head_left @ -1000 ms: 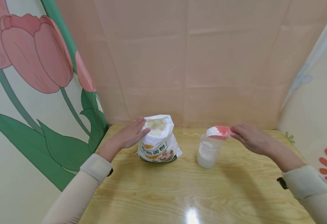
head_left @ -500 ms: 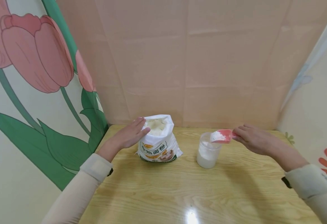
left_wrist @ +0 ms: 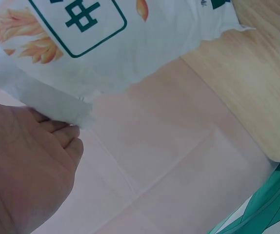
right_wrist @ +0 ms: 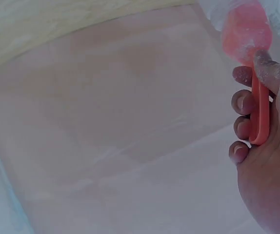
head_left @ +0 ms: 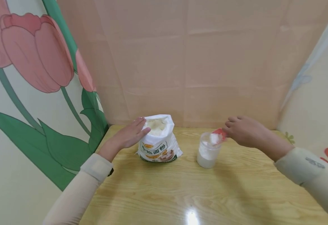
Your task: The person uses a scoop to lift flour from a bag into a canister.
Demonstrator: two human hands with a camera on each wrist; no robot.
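Observation:
My left hand point(head_left: 128, 136) rests on the left side of the rim of a white flour bag point(head_left: 159, 148), its fingers extended and the thumb near the opening. The left wrist view shows the fingers against the bag's folded edge point(left_wrist: 47, 97). My right hand point(head_left: 245, 131) grips the handle of a red scoop point(right_wrist: 259, 112). White flour point(head_left: 215, 138) lies in the scoop's bowl, which tilts down over the mouth of a clear jar point(head_left: 207, 157). The jar stands upright, partly filled with white flour. Powder dusts the right thumb point(right_wrist: 271, 70).
Bag and jar stand apart on a wood-grain table point(head_left: 164, 193), towards its back edge. A plain pinkish sheet point(head_left: 186, 78) hangs behind the table. Walls with painted flowers point(head_left: 37, 56) close in both sides.
The right hand has turned over and moved slightly left, tipping the scoop's bowl down at the jar mouth. The left hand, bag and jar stay in place.

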